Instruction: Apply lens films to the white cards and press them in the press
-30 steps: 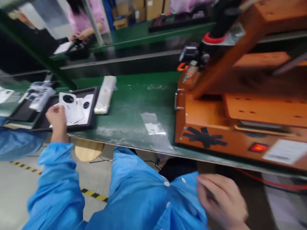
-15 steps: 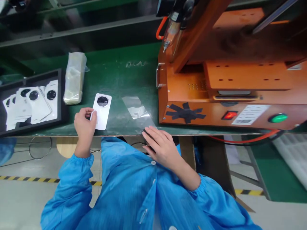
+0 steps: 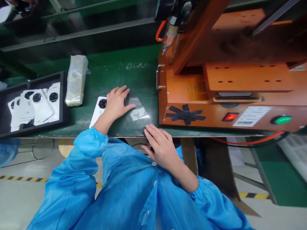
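My left hand (image 3: 116, 103) lies open on the green bench, fingers stretched toward a clear plastic film sheet (image 3: 138, 112). Just left of that hand, partly under my wrist, lies a white phone back cover (image 3: 98, 110) with a dark round camera ring. My right hand (image 3: 160, 146) rests at the bench's near edge with its fingers flat and together, their tips at the film's near end. Nothing shows in either hand.
A black tray (image 3: 62, 95) at the left holds several more white covers. A wrapped clear bundle (image 3: 75, 80) lies beside it. An orange press machine (image 3: 227, 83) with a red lit switch (image 3: 229, 116) and a green button (image 3: 281, 119) fills the right side.
My left hand let go of the white cover on the bench and moved right, opening over the film. My right hand has barely moved at the bench edge.
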A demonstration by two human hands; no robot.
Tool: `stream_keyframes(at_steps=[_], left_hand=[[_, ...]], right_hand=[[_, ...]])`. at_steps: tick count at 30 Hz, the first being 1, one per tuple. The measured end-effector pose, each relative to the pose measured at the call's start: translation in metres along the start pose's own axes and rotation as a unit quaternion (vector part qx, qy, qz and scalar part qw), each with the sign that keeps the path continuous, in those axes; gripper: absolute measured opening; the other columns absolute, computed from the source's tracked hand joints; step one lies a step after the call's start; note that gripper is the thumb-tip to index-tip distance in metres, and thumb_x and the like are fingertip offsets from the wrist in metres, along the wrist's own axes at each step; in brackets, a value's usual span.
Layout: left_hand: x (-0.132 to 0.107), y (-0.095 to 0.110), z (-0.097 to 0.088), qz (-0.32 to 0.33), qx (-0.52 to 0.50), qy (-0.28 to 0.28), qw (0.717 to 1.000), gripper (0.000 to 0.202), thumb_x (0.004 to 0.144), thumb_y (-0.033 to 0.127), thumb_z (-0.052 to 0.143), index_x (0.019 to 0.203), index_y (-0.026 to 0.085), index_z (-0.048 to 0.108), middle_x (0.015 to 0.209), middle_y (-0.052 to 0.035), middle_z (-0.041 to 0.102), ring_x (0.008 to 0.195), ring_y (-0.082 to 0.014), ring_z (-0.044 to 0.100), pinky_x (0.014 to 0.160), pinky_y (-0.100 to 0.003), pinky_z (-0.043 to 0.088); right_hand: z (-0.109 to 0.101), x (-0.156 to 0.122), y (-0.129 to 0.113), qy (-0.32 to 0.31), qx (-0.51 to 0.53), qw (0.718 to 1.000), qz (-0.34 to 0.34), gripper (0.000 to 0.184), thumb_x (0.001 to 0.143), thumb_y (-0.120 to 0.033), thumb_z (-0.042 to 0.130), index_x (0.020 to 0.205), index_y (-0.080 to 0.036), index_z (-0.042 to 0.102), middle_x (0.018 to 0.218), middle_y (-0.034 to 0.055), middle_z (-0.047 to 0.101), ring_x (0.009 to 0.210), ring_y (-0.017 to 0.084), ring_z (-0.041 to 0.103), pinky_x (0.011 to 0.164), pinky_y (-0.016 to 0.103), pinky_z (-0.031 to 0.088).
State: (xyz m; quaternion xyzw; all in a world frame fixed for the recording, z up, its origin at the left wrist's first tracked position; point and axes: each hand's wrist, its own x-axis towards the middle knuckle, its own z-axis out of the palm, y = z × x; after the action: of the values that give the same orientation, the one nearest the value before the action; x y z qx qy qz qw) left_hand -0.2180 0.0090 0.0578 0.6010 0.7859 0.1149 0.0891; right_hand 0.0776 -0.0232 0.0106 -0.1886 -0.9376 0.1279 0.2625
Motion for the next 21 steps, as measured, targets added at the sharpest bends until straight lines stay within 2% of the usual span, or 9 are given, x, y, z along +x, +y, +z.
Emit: stream_keyframes(at_steps=[2,5,8,10,13,15,18,21], left_hand=[[-0.009,0.003,0.006,-0.012,0.001,-0.014,1.000,0.071,0.091,0.045,0.084,0.155,0.023,0.062,0.170,-0.0124,0.050,0.158,-0.0479,0.037,0.125,-0.066,0.032],[-0.033,0.004,0.010,0.001,-0.016,-0.009,1.000,0.058,0.092,0.040,0.083,0.147,0.027,0.069,0.162,-0.0090,0.060,0.155,-0.0453,0.043,0.124,-0.067,0.031],[-0.055,0.004,0.013,-0.005,-0.035,0.019,0.999,0.053,0.093,0.038,0.083,0.143,0.027,0.071,0.159,-0.0089,0.064,0.153,-0.0424,0.047,0.124,-0.064,0.032],[-0.064,0.005,0.016,-0.020,-0.042,0.038,0.998,0.053,0.093,0.036,0.082,0.143,0.025,0.070,0.158,-0.0095,0.065,0.153,-0.0412,0.047,0.125,-0.062,0.032],[-0.069,0.006,0.019,-0.035,-0.048,0.051,0.997,0.053,0.092,0.033,0.081,0.143,0.024,0.068,0.157,-0.0106,0.065,0.154,-0.0404,0.047,0.125,-0.060,0.032],[-0.069,0.006,0.020,-0.041,-0.055,0.052,0.996,0.057,0.090,0.035,0.083,0.143,0.023,0.067,0.157,-0.0116,0.065,0.154,-0.0408,0.046,0.124,-0.059,0.033],[-0.065,0.005,0.020,-0.053,-0.080,0.065,0.993,0.059,0.089,0.036,0.085,0.143,0.024,0.066,0.152,-0.0125,0.068,0.151,-0.0399,0.050,0.123,-0.057,0.034],[-0.060,0.004,0.021,-0.058,-0.101,0.094,0.989,0.034,0.093,0.027,0.079,0.127,0.026,0.073,0.135,-0.0093,0.077,0.135,-0.0350,0.062,0.116,-0.054,0.039]], right_hand=[[-0.003,0.003,-0.001,0.011,0.019,1.000,-0.005,0.058,0.109,-0.029,0.064,0.161,-0.009,0.048,0.149,0.0229,0.066,0.142,0.036,0.062,0.110,0.050,0.052],[-0.006,0.018,-0.003,0.047,0.067,0.997,-0.003,0.056,0.110,-0.028,0.061,0.161,-0.011,0.047,0.146,0.0228,0.068,0.139,0.037,0.063,0.106,0.053,0.057],[0.001,0.051,-0.004,0.075,0.115,0.990,0.033,0.048,0.110,-0.021,0.052,0.158,-0.013,0.052,0.147,0.0223,0.065,0.138,0.034,0.062,0.111,0.054,0.057],[0.014,0.080,0.000,0.066,0.133,0.986,0.079,0.048,0.108,-0.017,0.050,0.155,-0.014,0.055,0.150,0.0215,0.062,0.139,0.034,0.060,0.117,0.056,0.054],[0.041,0.118,0.014,0.040,0.140,0.978,0.150,0.054,0.097,-0.010,0.058,0.151,-0.013,0.059,0.150,0.0220,0.060,0.138,0.037,0.059,0.117,0.059,0.053],[0.057,0.133,0.025,0.028,0.154,0.970,0.184,0.056,0.091,-0.005,0.059,0.146,-0.012,0.062,0.137,0.0207,0.067,0.127,0.035,0.065,0.111,0.057,0.056],[0.069,0.138,0.039,0.021,0.192,0.960,0.201,0.053,0.088,-0.002,0.056,0.138,-0.018,0.067,0.112,0.0121,0.072,0.107,0.029,0.070,0.102,0.050,0.060],[0.068,0.133,0.043,0.031,0.205,0.960,0.191,0.049,0.089,-0.003,0.056,0.132,-0.021,0.068,0.105,0.0086,0.070,0.100,0.027,0.070,0.098,0.046,0.060]])
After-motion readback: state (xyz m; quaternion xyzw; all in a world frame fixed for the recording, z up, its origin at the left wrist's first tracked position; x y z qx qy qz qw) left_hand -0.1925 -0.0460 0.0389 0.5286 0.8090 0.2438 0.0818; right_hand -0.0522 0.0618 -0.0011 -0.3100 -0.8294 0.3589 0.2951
